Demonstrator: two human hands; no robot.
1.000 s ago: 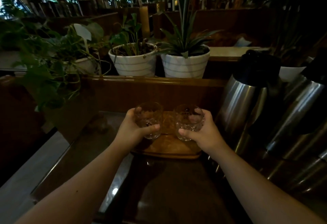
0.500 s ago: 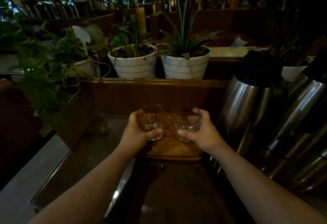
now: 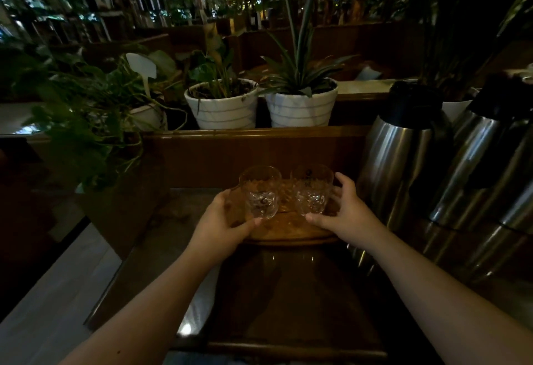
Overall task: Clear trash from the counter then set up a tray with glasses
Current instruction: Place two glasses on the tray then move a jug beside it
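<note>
both hands have loosened — left hand [image 3: 220,224], right hand [image 3: 347,211] spread beside two glasses [image 3: 261,194] on one tray [image 3: 288,236].

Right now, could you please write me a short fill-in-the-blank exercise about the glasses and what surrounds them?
1. Two clear glasses stand side by side on a round wooden ____.
2. The left hand is beside the glass on the ____.
3. To the right of the right hand stand shiny steel ____.
4. Behind the wooden ledge sit white striped ____ with plants.

Missing words: tray; left; flasks; pots
</note>
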